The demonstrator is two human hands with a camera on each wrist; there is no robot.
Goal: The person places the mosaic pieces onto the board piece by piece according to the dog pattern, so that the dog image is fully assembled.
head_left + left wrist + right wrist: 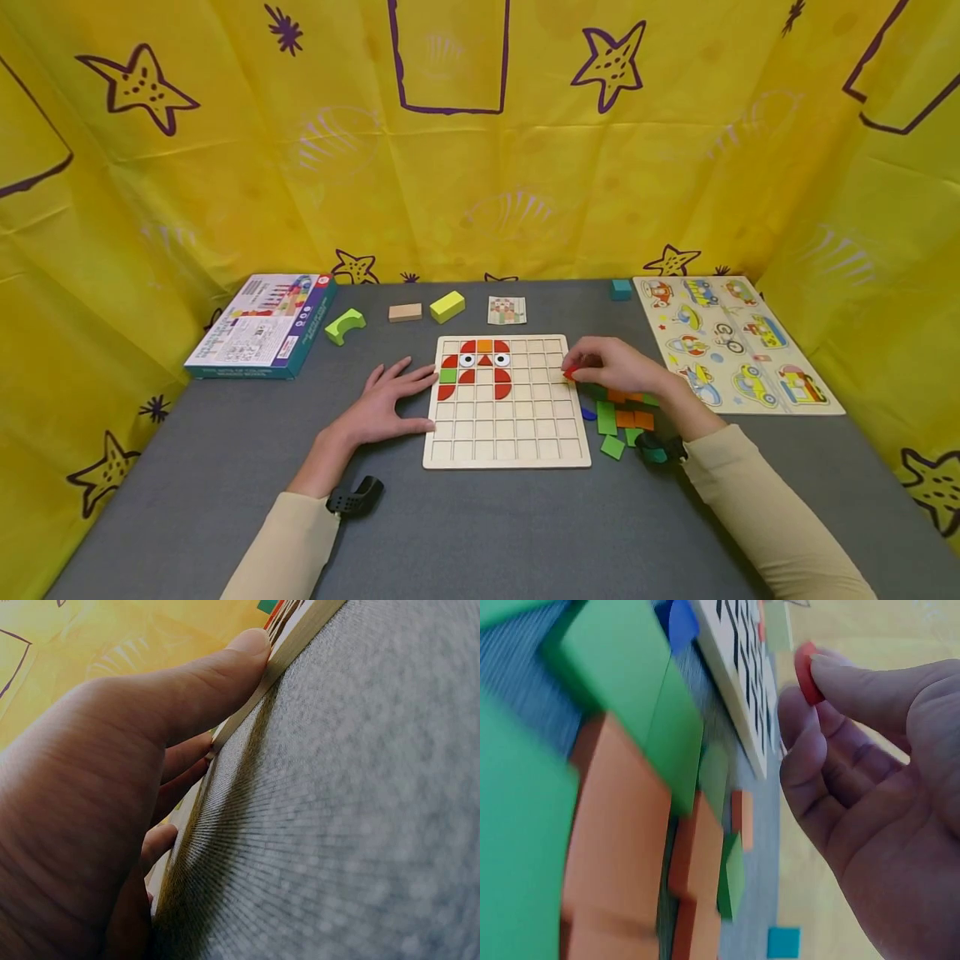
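Observation:
A wooden grid board [517,433] lies mid-table, with red, orange and green tiles and two eye tiles [484,360] filling its upper left cells. My left hand [390,400] lies flat on the table, fingers straight against the board's left edge [247,705]. My right hand [611,364] hovers at the board's right edge and pinches a small red tile [571,372] [805,673] between thumb and fingertips. Loose green and orange tiles [624,419] [622,825] lie under and beside that hand.
A game box [262,325] sits far left. A green arch block [344,325], a wooden block [405,312], a yellow-green block [447,306] and a pattern card [506,310] lie behind the board. A vehicle peg puzzle [735,346] and a teal cube [620,289] are at right.

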